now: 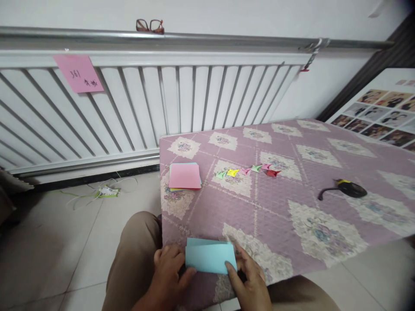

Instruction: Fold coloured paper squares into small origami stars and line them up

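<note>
A light blue sheet of paper (210, 258), folded over lengthwise with the back layer showing above the front one, lies at the near edge of the cloth. At its left end is my left hand (171, 270), with the thumb on the lower left corner and the fingers curled at the side. My right hand (248, 276) grips the right end, thumb on top and fingers behind. Further back on the left sits a stack of coloured paper (185, 176), pink on top. Several small folded paper pieces (233, 172) in green, yellow, pink and red form a row.
A patterned pink cloth (233, 216) covers the table. To the right lies a black object with a yellow part (352, 188). Behind stand a white radiator (184, 99) and a photo board (382, 112). Glasses (150, 26) rest on the pipe. A power strip (108, 191) is on the floor.
</note>
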Tool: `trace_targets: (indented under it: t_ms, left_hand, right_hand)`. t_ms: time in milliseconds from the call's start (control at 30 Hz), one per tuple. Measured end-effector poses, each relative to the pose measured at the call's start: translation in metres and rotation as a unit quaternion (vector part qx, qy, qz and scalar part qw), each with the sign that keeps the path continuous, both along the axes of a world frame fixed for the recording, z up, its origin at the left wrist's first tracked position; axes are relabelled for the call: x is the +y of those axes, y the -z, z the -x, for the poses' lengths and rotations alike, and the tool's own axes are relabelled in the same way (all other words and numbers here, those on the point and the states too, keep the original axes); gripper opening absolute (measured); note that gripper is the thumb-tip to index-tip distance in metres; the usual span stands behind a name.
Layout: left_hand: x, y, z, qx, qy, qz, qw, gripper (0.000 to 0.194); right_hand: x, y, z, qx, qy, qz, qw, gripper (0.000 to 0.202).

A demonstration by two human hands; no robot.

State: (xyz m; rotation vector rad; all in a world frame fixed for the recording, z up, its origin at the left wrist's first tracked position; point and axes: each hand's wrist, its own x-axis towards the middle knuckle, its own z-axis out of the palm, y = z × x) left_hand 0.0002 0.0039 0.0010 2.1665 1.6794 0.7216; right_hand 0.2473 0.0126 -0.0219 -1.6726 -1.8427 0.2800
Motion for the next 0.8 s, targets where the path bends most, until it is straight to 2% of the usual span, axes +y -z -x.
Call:
trace_targets:
  t_ms: [167,300,433,633,800]
  left_hand:
    - [0.002,-0.005,0.0,0.014,-0.018,0.048,0.999,0.023]
    - [0.006,-0.014,-0.002,0.034,-0.022,0.114,0.993,0.027]
    - [0.011,-0.024,-0.005,0.065,-0.036,0.142,0.987,0.024]
    - [0.018,-0.032,-0.004,0.085,-0.048,0.133,0.986,0.02]
    - [0.014,-0.024,-0.006,0.111,-0.043,0.082,0.99,0.016]
  right_hand:
    - [0.0,0.002,0.004,-0.001,0.033,0.002,0.999,0.056]
    - [0.001,0.0,0.008,-0.001,0.058,-0.003,0.998,0.052]
    - [0.003,-0.002,0.011,-0.002,0.057,-0.01,0.998,0.053]
    - [0.005,-0.004,0.012,-0.005,0.065,-0.025,0.998,0.053]
    - [0.006,-0.005,0.013,-0.013,0.065,-0.027,0.997,0.052]
